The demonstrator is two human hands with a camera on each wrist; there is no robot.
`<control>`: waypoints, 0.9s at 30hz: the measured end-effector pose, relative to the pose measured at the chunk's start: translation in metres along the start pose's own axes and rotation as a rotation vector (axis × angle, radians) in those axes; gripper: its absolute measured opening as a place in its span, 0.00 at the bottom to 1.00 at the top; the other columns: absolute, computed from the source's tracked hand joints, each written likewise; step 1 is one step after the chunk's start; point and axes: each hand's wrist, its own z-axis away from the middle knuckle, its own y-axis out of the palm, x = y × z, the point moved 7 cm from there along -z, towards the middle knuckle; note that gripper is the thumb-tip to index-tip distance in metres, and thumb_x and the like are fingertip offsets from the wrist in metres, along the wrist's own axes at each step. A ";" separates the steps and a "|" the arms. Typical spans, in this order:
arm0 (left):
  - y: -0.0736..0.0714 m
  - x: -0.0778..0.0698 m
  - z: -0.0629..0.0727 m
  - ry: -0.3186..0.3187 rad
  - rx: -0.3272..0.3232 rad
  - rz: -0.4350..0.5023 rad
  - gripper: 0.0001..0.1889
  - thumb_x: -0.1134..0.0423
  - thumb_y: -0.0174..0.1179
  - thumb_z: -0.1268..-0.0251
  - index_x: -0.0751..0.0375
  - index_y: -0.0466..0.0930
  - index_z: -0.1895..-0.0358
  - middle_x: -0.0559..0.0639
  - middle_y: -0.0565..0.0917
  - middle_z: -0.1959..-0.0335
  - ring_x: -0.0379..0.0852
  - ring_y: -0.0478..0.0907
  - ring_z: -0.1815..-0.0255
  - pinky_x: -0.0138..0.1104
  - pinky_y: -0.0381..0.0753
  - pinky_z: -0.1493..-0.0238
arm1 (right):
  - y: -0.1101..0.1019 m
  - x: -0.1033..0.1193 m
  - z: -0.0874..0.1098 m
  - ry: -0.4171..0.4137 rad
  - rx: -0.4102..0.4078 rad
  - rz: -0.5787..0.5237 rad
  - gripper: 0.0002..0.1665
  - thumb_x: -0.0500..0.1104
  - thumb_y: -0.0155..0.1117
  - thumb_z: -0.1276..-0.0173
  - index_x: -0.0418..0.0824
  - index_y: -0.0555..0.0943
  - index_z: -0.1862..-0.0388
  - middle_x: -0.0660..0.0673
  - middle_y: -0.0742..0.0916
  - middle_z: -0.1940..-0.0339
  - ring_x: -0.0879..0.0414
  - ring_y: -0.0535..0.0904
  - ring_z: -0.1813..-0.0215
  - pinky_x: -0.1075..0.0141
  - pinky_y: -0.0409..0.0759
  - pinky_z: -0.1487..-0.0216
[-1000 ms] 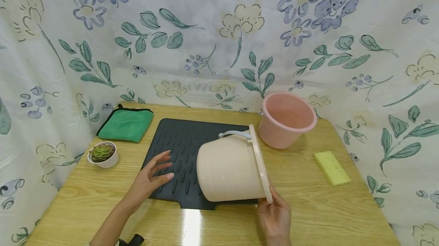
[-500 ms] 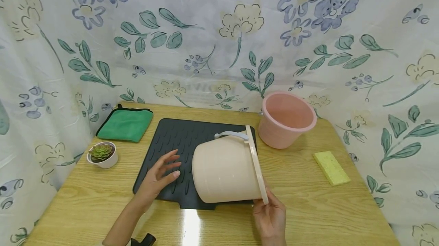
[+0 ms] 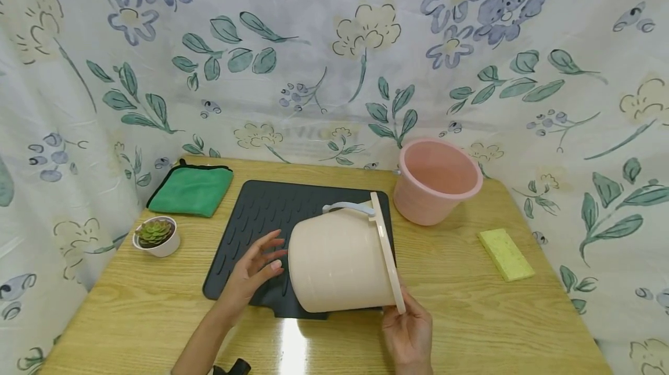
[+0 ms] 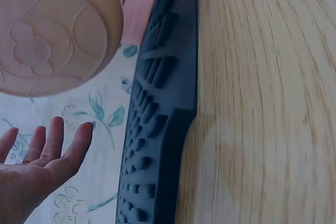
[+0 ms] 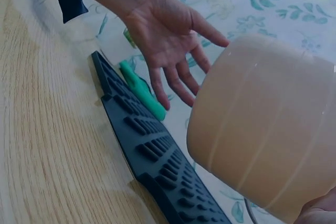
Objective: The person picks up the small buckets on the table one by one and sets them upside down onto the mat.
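Observation:
A cream bucket is tipped on its side above the black ridged mat, its mouth toward the right and its base toward the left. My right hand grips the bucket's rim at the lower right, and part of that hand shows at the corner of the right wrist view. A pale handle lies along the bucket's upper side. My left hand is spread beside the base with nothing in it. In the left wrist view a gap separates its fingers from the bucket's base, which carries a raised flower pattern.
Behind and right of the mat stands a pink bucket, upright. A yellow sponge lies at the right. On the left are a folded green cloth and a small potted succulent. A floral curtain hangs along the table's back.
My right hand and the cream bucket have shifted a little to the left. My left hand has moved right, nearer to the bucket's base, with its fingers still spread.

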 end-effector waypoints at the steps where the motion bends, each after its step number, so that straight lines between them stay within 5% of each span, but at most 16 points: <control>1: 0.001 0.000 0.000 0.005 0.000 0.005 0.30 0.68 0.51 0.24 0.59 0.55 0.22 0.58 0.65 0.30 0.39 0.73 0.35 0.36 0.80 0.43 | -0.001 -0.001 0.000 0.001 -0.009 -0.004 0.26 0.35 0.31 0.18 0.29 0.76 0.37 0.35 0.82 0.47 0.50 0.83 0.49 0.71 0.84 0.57; 10: 0.015 0.002 -0.001 0.042 -0.032 0.080 0.27 0.66 0.45 0.21 0.59 0.56 0.23 0.46 0.66 0.30 0.39 0.71 0.34 0.35 0.78 0.43 | -0.001 -0.006 0.001 -0.005 -0.037 -0.021 0.23 0.33 0.34 0.19 0.29 0.76 0.39 0.36 0.84 0.50 0.49 0.85 0.50 0.71 0.84 0.56; 18: 0.022 -0.002 0.000 0.071 -0.007 0.156 0.27 0.62 0.37 0.19 0.53 0.51 0.21 0.49 0.63 0.29 0.40 0.69 0.33 0.38 0.75 0.41 | 0.000 -0.014 0.000 0.033 0.008 0.014 0.27 0.35 0.29 0.18 0.30 0.75 0.35 0.35 0.81 0.42 0.49 0.82 0.45 0.71 0.84 0.55; 27: 0.031 -0.004 0.002 0.110 0.071 0.244 0.31 0.56 0.32 0.20 0.48 0.39 0.18 0.44 0.51 0.21 0.37 0.59 0.26 0.35 0.67 0.35 | -0.004 -0.023 0.002 0.033 -0.025 -0.029 0.24 0.32 0.34 0.20 0.29 0.76 0.38 0.34 0.82 0.45 0.49 0.84 0.47 0.72 0.83 0.56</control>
